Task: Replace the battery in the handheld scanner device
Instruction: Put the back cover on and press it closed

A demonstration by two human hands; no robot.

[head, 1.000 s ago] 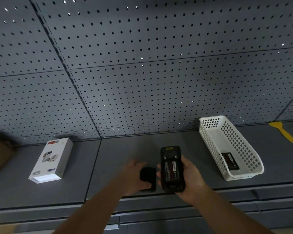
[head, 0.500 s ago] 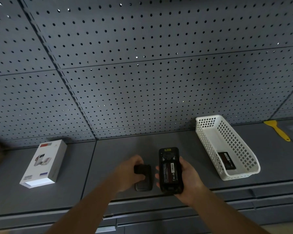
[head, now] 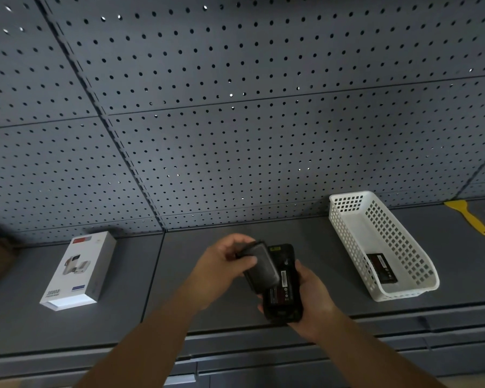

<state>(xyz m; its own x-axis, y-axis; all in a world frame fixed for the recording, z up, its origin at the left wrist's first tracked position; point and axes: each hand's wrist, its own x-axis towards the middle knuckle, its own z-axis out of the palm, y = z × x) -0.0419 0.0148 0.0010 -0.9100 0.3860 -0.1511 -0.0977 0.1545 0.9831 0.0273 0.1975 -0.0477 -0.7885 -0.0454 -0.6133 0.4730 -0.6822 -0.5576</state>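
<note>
Over the shelf (head: 207,275), left hand (head: 221,271) fingers pinch the back cover (head: 261,266) — right hand (head: 310,296) fingers wrap the scanner (head: 282,301).

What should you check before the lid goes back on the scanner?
1. Battery in scanner: ok, its label shows in the open back.
2. Right hand has a firm grip on the scanner: ok.
3. Left hand holds the back cover: ok.
4. Cover lined up with the opening: not ok, it sits tilted over the upper half.
5. Battery fully seated: cannot tell.
6. Other battery put away in the white basket: ok.
</note>
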